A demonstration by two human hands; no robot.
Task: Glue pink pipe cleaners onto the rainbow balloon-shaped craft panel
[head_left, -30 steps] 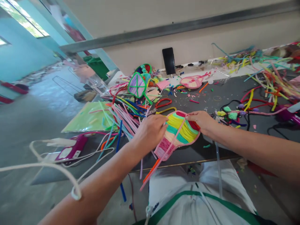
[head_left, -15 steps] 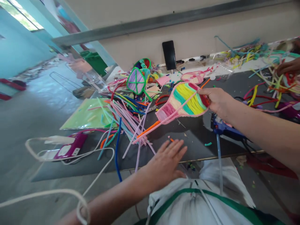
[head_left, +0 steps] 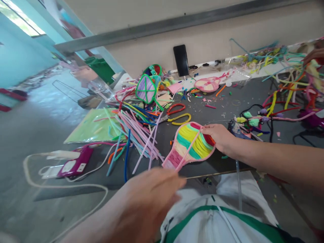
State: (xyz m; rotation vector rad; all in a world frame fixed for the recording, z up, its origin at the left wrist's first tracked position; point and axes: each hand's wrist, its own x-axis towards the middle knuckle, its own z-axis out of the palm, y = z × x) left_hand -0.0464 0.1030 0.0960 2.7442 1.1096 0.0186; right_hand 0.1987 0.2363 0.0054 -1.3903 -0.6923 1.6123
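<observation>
In the head view my right hand [head_left: 212, 135] is closed on the wide end of a paddle-shaped pipe-cleaner craft [head_left: 186, 143]. It has a pink outline, filled with yellow, teal, cream, pink and dark red stripes, and a pink stem runs down its middle. My left hand [head_left: 154, 192], smeared by motion, is at its narrow lower end and covers the tip there. Whether the left fingers grip it cannot be told. Just behind the craft lie scissors [head_left: 180, 118] with one red and one yellow handle loop. Loose lilac pipe cleaners [head_left: 139, 135] spread to its left.
A blue glue gun [head_left: 238, 130] lies by my right wrist. At left are a purple power strip [head_left: 76, 162] with a white cable and a green plastic packet [head_left: 88, 126]. A phone [head_left: 181, 60] leans against the wall. Another person's hand [head_left: 314, 55] is at far right.
The craft has come down and nearer to me in my right hand. My left hand has moved left to its lower end. The scissors now show fully.
</observation>
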